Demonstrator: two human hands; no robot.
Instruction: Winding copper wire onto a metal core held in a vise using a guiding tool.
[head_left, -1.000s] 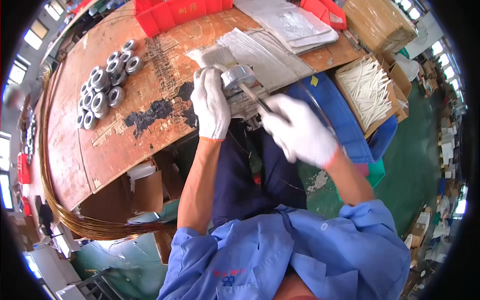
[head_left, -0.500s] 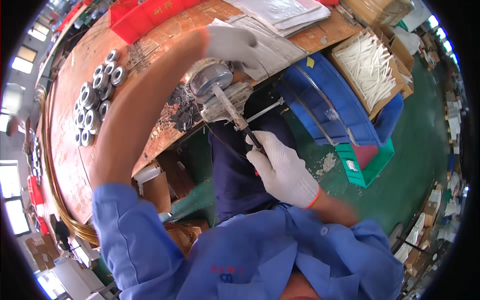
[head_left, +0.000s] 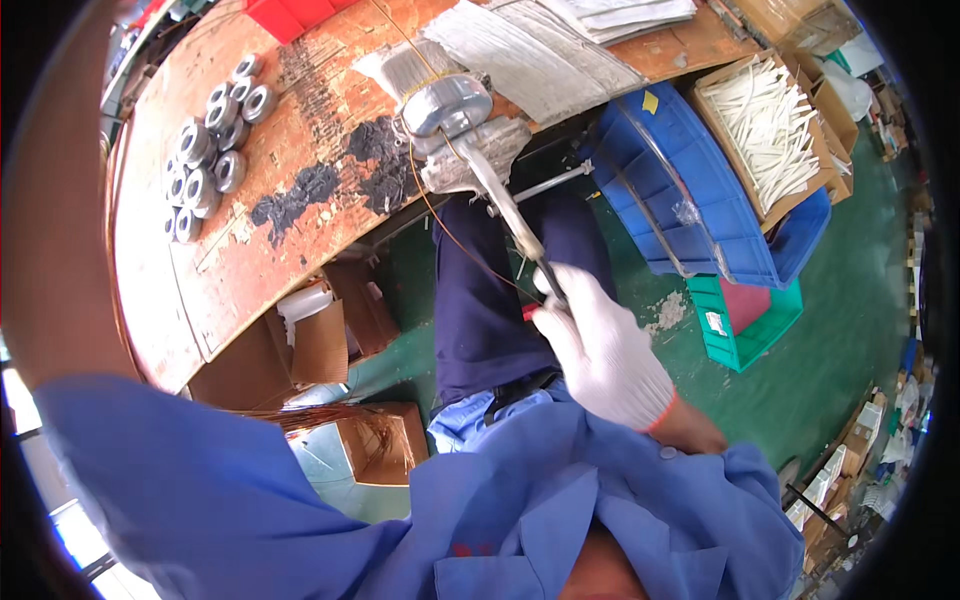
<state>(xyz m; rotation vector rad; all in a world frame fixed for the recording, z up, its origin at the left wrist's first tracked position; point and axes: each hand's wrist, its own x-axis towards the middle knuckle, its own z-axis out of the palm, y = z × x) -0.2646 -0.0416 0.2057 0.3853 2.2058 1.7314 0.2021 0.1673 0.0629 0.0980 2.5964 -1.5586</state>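
Note:
My right hand, in a white knitted glove with an orange cuff, is closed round the black handle of a long pale bar. The bar slopes up to a shiny metal ring at the table's edge. Beneath the ring is a whitish, worn block. A thin copper-coloured wire hangs from the ring and curves down toward my right hand. Another length of wire runs up from the ring and out at the top. My left forearm rises along the left edge; its hand is outside the picture.
Several metal rings lie grouped on the wooden table, beside black scraps. White sheets lie at the back. On the right, a box of white strips rests on a blue bin, with a green crate below.
My left hand has swung from beside the ring out past the left edge. My right hand keeps hold of the handle. The view has shifted, and a wire now stretches upward from the ring.

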